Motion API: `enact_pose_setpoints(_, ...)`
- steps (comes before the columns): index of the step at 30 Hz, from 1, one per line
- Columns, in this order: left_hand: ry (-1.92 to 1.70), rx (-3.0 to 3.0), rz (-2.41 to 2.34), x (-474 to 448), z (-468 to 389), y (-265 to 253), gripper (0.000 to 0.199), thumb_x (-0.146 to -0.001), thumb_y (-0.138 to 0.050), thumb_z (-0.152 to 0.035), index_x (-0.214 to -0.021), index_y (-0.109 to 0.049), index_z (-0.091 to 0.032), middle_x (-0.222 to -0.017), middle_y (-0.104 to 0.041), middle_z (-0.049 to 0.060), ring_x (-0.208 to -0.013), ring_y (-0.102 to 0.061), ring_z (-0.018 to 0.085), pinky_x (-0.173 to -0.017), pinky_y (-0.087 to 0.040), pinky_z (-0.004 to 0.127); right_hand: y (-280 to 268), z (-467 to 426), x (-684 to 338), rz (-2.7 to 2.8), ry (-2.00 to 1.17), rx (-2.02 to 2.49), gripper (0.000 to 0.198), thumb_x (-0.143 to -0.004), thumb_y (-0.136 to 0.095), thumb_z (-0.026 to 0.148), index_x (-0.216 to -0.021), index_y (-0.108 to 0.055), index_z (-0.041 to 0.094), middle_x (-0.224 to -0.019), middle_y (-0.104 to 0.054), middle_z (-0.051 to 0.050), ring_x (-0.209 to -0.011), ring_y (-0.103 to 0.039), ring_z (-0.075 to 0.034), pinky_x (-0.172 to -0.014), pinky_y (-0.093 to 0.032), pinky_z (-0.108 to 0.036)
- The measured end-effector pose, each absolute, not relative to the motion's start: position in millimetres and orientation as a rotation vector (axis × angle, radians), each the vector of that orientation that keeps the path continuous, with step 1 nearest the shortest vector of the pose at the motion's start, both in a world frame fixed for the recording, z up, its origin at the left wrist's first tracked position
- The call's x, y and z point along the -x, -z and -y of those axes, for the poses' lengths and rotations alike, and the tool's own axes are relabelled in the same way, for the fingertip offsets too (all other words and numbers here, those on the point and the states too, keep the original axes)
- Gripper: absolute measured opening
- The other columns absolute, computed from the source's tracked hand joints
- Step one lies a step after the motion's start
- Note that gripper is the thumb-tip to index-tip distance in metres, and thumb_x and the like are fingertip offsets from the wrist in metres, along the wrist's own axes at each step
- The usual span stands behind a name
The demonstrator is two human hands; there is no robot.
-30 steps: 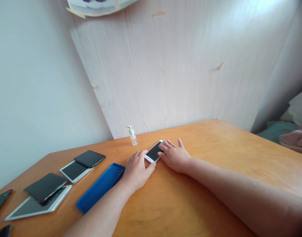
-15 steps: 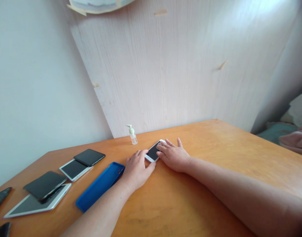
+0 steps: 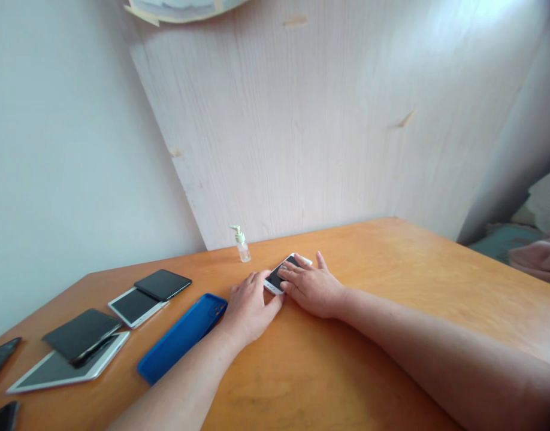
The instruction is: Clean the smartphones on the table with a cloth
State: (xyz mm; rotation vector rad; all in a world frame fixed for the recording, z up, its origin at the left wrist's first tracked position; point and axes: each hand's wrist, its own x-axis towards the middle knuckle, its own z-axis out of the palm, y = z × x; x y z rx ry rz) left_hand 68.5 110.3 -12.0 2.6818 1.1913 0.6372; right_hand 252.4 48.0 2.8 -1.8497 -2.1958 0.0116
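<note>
A white-framed smartphone (image 3: pixel 275 278) with a dark screen lies flat on the wooden table, tilted away to the right. My left hand (image 3: pixel 249 306) steadies its near left end, thumb at the near edge and fingers along the far side. Across the screen rests my right hand (image 3: pixel 313 290), fingers stretched out and spread, thumb raised a little. These fingers cover the middle of the screen; a small pale patch shows by their tips, too small to name. Just left of my left hand lies a blue phone case (image 3: pixel 183 338), its hollow side up.
Behind the phone stands a small clear pump bottle (image 3: pixel 243 248). To the left lie several tablets and phones, among them a black tablet (image 3: pixel 163 284) overlapping a white one (image 3: pixel 133 306). A pale wood-grain panel (image 3: pixel 302 131) rises behind the table (image 3: pixel 347 371).
My right hand has slid slightly left and towards me over the phone's screen, uncovering more of its far right end. My left hand and the phone stay in place.
</note>
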Motion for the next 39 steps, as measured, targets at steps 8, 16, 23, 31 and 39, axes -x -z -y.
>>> enact_pose_setpoints(8,-0.639,-2.653,-1.16,-68,-109,12,0.052,-0.086,-0.061,-0.041,-0.133,-0.047,-0.023,-0.136,-0.059,0.01,-0.127,-0.054,0.028,-0.103,-0.041,0.043,0,-56,-261,2.04,-0.025,2.041,0.051,-0.102,-0.022,0.047,-0.143,-0.047,0.031,-0.154,-0.041,-0.005,-0.146,-0.021,-0.036,-0.106,0.001,-0.079)
enact_pose_setpoints(16,-0.644,-2.651,-1.099,-68,-111,12,0.059,-0.085,-0.062,-0.036,-0.138,-0.042,-0.021,-0.14,-0.057,0.011,-0.129,-0.053,0.027,-0.105,-0.042,0.041,-2,-49,-250,2.287,-0.049,1.768,0.05,-0.102,-0.022,0.048,-0.148,-0.038,0.035,-0.156,-0.039,-0.004,-0.146,-0.024,-0.031,-0.11,0.0,-0.074)
enact_pose_setpoints(23,-0.646,-2.668,-1.097,-67,-110,13,0.061,-0.085,-0.063,-0.042,-0.138,-0.042,-0.023,-0.139,-0.058,0.009,-0.126,-0.056,0.028,-0.105,-0.041,0.043,2,-60,-267,1.957,-0.05,2.148,0.051,-0.101,-0.026,0.047,-0.147,-0.043,0.029,-0.157,-0.036,-0.005,-0.147,-0.015,-0.04,-0.105,-0.001,-0.08)
enact_pose_setpoints(31,-0.619,-2.669,-1.094,-68,-111,12,0.057,-0.085,-0.061,-0.035,-0.138,-0.043,-0.021,-0.14,-0.057,0.011,-0.128,-0.054,0.027,-0.107,-0.04,0.042,1,-49,-248,2.255,-0.043,1.801,0.05,-0.103,-0.021,0.047,-0.148,-0.04,0.035,-0.156,-0.039,-0.002,-0.146,-0.024,-0.032,-0.111,-0.001,-0.073)
enact_pose_setpoints(39,-0.622,-2.646,-1.122,-68,-110,11,0.058,-0.085,-0.063,-0.041,-0.137,-0.046,-0.022,-0.139,-0.058,0.011,-0.128,-0.054,0.028,-0.108,-0.04,0.043,2,-55,-262,2.03,-0.048,2.04,0.049,-0.102,-0.026,0.043,-0.145,-0.045,0.03,-0.156,-0.039,-0.005,-0.147,-0.018,-0.036,-0.107,-0.002,-0.078)
